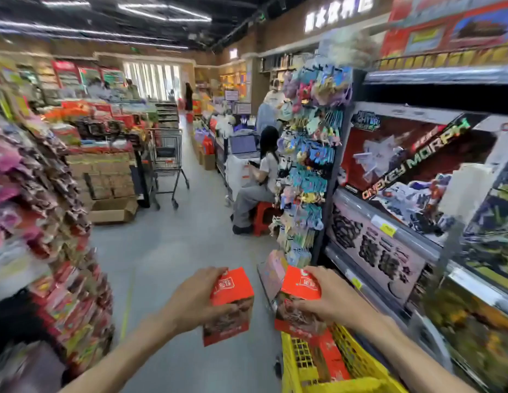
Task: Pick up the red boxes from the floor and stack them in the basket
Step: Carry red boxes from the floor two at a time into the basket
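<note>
You held one red box in each hand, out in front of you over the shop aisle. Your left hand (194,300) had its grip closed around the left box (229,306), with the thumb on the front and the fingers curled over the top. That box hung in the air above the grey floor (167,251), just left of the basket.

Your right hand (322,299) had its grip closed tight on the right box (299,302). The fingers went over the top and the thumb pressed on the dark picture part. This box was tilted and sat right above the near end of the yellow basket (357,361). One more red box (332,355) lay flat down inside the basket, under your right hand.

On your right stood a shelf (417,222) with big toy boxes. Just past the basket hung a tall rack (309,154) full of small colourful toys. On your left was a blurry stand of snack packs (57,251).

Farther down the aisle a person (261,180) sat on a red stool (262,217). Beyond that stood a metal shopping cart (167,163) beside stacked brown cartons (105,177).
</note>
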{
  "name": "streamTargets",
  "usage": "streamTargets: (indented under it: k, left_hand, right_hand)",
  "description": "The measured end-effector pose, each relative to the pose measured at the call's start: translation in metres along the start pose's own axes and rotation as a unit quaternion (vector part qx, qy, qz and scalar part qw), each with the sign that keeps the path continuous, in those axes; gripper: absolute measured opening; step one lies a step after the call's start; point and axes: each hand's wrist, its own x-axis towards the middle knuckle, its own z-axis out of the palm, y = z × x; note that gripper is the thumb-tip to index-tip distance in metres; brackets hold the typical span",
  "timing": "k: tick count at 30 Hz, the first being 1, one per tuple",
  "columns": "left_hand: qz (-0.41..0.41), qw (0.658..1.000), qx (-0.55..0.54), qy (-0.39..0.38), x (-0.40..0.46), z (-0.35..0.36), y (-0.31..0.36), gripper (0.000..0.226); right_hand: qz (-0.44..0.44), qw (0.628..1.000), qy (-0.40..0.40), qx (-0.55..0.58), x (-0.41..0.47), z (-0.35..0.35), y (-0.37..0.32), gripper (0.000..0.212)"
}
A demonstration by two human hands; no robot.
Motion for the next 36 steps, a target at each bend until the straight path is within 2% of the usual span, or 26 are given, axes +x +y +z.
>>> streamTargets:
  k: [4,8,14,17,21,25,31,36]
  left_hand:
    - [0.06,0.998,0.008,-0.02,0.11,0.021,-0.036,0.091]
    - [0.104,0.992,0.002,-0.065,0.217,0.049,-0.062,0.091]
    - [0.201,0.972,0.011,-0.124,0.352,0.091,-0.062,0.096]
    - [0.26,0.953,0.007,-0.156,0.409,0.122,-0.05,0.104]
    - [0.349,0.916,0.009,-0.196,0.469,0.172,-0.025,0.108]
    - [0.425,0.872,-0.011,-0.243,0.507,0.228,0.0,0.1]
    - [0.52,0.795,-0.049,-0.308,0.528,0.298,0.031,0.093]
    - [0.559,0.752,-0.042,-0.346,0.522,0.362,0.023,0.097]
  right_hand:
    - [0.052,0.999,0.017,-0.006,0.074,0.011,0.049,0.073]
    - [0.114,0.993,0.022,0.003,0.134,0.023,0.109,0.084]
    - [0.209,0.976,0.055,-0.015,0.18,0.013,0.164,0.087]
    - [0.273,0.96,0.066,-0.019,0.182,0.012,0.186,0.094]
    - [0.369,0.925,0.086,-0.041,0.173,0.021,0.215,0.099]
    - [0.466,0.877,0.112,-0.04,0.155,0.042,0.227,0.1]
    - [0.578,0.795,0.184,0.0,0.119,0.1,0.218,0.095]
    - [0.656,0.734,0.174,0.032,0.11,0.155,0.206,0.101]
